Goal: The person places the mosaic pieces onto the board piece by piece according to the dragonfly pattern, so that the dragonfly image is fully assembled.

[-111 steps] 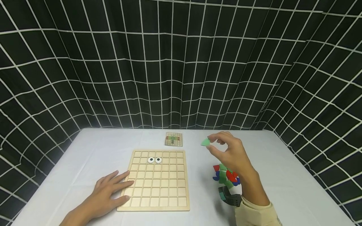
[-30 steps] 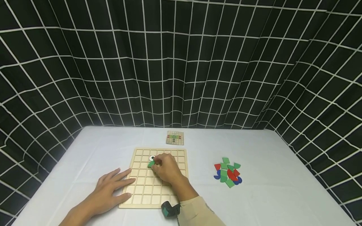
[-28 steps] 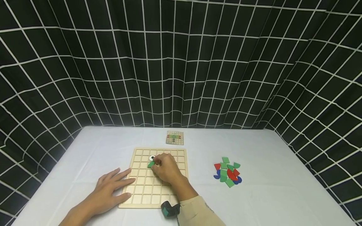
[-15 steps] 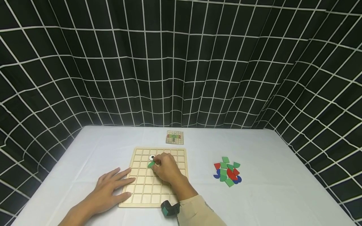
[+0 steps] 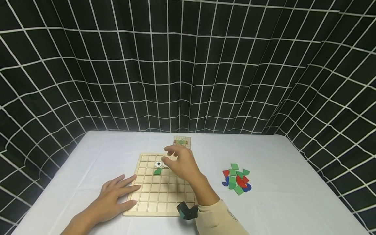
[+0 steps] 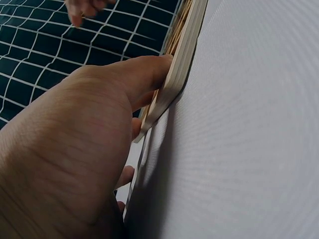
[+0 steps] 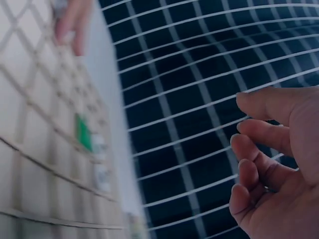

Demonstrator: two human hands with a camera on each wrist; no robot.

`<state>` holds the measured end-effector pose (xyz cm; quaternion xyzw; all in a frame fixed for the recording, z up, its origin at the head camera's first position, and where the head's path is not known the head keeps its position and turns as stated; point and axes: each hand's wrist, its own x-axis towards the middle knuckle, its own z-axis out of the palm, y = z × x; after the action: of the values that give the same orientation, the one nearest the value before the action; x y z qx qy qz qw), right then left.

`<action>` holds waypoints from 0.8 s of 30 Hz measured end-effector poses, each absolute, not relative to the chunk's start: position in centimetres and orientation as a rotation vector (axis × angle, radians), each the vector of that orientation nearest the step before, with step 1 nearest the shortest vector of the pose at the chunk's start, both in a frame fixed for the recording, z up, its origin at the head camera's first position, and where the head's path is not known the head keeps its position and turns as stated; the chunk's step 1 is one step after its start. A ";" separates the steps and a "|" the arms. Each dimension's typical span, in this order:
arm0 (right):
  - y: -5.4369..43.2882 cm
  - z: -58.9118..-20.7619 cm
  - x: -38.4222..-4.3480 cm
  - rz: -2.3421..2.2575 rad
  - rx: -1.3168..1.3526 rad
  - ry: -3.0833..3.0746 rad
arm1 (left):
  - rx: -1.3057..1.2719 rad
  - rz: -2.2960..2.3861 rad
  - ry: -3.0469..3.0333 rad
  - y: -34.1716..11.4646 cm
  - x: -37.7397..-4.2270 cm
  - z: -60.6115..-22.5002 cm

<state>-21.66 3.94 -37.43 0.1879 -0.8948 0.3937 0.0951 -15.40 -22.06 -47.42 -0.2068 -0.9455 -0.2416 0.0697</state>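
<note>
A wooden grid board (image 5: 152,207) lies on the white table. Two round eye pieces sit in its second row: the left eye piece (image 5: 158,164) shows whole, the other is partly behind my right hand. Directly below the left one, a green rounded tile (image 5: 157,171) lies in a cell. My right hand (image 5: 183,163) is raised above the board, thumb and fingers parted with nothing between them, as the right wrist view also shows. My left hand (image 5: 113,197) rests spread at the board's left edge; in the left wrist view its thumb (image 6: 149,74) touches the rim.
To the right of the board lies a loose pile of green, red and blue pieces (image 5: 236,180). Behind the board is a small pattern card (image 5: 182,139), partly covered by my right hand. A black grid curtain (image 5: 188,81) stands around the table.
My right hand brought the green tile from the right onto the board, stayed over it, then let go and lifted up and away. My left hand has kept its place.
</note>
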 end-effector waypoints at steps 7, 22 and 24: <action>5.9 -34.0 -20.1 1.135 0.619 -2.470 | -0.595 -0.737 -2.871 -22.0 -15.3 -47.4; 9.5 -31.3 -16.5 1.107 0.670 -2.281 | -0.623 -0.751 -2.838 -22.2 -15.4 -47.6; 10.4 -31.2 -16.2 1.093 0.676 -2.248 | -0.621 -0.757 -2.843 -22.1 -15.4 -47.7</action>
<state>-16.25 10.36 -31.22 0.2512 -0.8352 0.4063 0.2725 -15.45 -22.12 -47.67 -0.2060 -0.9433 -0.2513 0.0675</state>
